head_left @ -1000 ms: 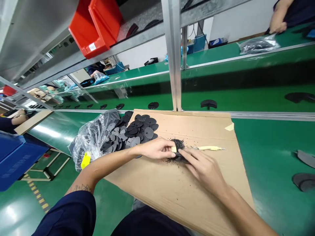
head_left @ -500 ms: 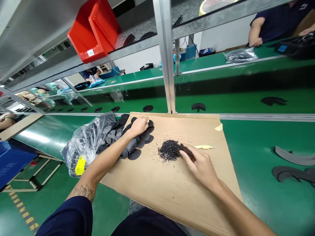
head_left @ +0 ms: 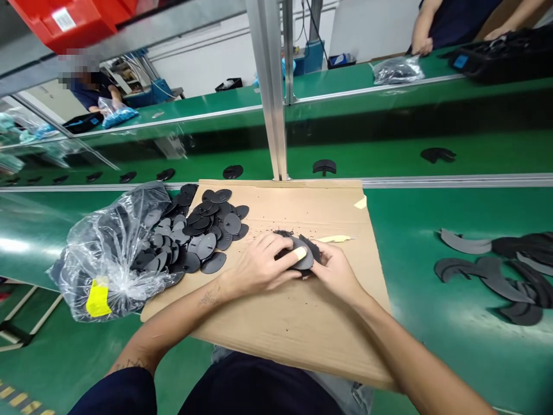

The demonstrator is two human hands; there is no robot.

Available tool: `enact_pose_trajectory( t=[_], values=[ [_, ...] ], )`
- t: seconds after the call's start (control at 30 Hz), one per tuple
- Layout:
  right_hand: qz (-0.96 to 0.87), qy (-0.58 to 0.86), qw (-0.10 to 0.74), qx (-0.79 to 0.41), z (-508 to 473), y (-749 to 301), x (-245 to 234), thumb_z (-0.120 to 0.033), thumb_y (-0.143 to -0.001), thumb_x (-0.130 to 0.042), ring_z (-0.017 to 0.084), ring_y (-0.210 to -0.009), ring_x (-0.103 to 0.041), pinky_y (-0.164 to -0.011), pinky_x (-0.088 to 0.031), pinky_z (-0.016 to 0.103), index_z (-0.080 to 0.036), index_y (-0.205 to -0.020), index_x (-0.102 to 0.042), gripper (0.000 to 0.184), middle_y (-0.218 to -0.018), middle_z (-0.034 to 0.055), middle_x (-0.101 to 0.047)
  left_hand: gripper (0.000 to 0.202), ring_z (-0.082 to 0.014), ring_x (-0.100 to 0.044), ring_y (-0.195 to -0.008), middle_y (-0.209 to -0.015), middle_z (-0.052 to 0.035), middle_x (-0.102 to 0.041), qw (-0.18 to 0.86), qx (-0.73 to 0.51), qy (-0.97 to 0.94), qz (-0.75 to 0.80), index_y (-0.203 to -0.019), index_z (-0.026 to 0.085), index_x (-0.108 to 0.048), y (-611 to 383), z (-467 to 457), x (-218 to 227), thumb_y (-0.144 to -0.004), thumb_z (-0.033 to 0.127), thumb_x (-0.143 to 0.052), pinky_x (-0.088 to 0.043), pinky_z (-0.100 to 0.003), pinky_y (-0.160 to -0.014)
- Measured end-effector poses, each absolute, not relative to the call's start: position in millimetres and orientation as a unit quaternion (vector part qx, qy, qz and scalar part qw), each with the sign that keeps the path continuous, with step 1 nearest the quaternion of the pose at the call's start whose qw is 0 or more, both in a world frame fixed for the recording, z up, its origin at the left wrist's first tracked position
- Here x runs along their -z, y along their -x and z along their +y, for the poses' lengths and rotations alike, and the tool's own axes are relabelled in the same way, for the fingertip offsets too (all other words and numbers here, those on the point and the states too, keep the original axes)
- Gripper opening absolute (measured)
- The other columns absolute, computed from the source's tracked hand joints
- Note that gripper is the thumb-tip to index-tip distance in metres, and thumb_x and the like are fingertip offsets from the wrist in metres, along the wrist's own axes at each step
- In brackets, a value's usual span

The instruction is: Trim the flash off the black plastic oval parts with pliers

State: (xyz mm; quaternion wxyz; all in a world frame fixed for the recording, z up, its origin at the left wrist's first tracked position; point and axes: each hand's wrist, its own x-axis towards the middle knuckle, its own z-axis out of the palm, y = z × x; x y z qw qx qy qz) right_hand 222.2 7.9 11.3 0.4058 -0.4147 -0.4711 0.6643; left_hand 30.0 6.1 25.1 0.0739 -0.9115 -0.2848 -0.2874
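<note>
Above the cardboard sheet (head_left: 302,340) on the green tabletop (head_left: 415,351), the left hand (head_left: 257,268) and right hand (head_left: 336,274) each keep a closed grip on one black oval disc (head_left: 303,260), near the loose pile of discs (head_left: 203,230).

Head camera looks down, seemingly close, over cardboard (head_left: 280,328).
</note>
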Motion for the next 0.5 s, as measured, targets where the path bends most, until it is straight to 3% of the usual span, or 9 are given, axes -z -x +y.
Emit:
enact_pose_trajectory(
  t=[0.13, 0.3, 0.5],
  values=[
    [-0.475, 0.424, 0.404, -0.657, 6.5, -221.9, -10.0, -0.062, -0.068, -0.082, 0.015, -0.069, -0.061, -0.057, -0.054, 0.025, -0.017, -0.082, -0.069, 0.048, -0.074, 0.0009, -0.065, 0.016, -0.0151, -0.065, -0.082, -0.090, -0.0039, -0.071, 0.023, 0.379, 0.881, -0.282, -0.109, 0.019, -0.065, -21.4, 7.9, -24.0, -0.097, 0.012, -0.057, -0.052, -0.027, -0.074],
    [-0.462, 0.424, 0.366, -0.688, 4.0, -223.6, -8.2, -0.057, -0.070, -0.083, 0.016, -0.069, -0.065, -0.055, -0.056, 0.026, -0.016, -0.090, -0.070, 0.047, -0.080, 0.0026, -0.070, 0.016, -0.0153, -0.069, -0.085, -0.097, -0.0067, -0.073, -0.226, 0.409, 0.789, -0.400, -0.108, 0.016, -0.068, -16.0, 4.5, -22.1, -0.098, 0.028, -0.062, -0.056, -0.025, -0.074],
    [-0.465, 0.422, 0.349, -0.696, 0.2, -219.0, -8.2, -0.053, -0.070, -0.085, 0.015, -0.069, -0.067, -0.065, -0.060, 0.029, -0.017, -0.089, -0.069, 0.044, -0.077, 0.0005, -0.070, 0.023, -0.0170, -0.067, -0.086, -0.098, -0.0072, -0.066, -0.359, 0.426, 0.687, -0.466, -0.101, 0.017, -0.067, -22.3, 1.3, -9.0, -0.095, 0.039, -0.064, -0.057, -0.024, -0.068]
  ],
)
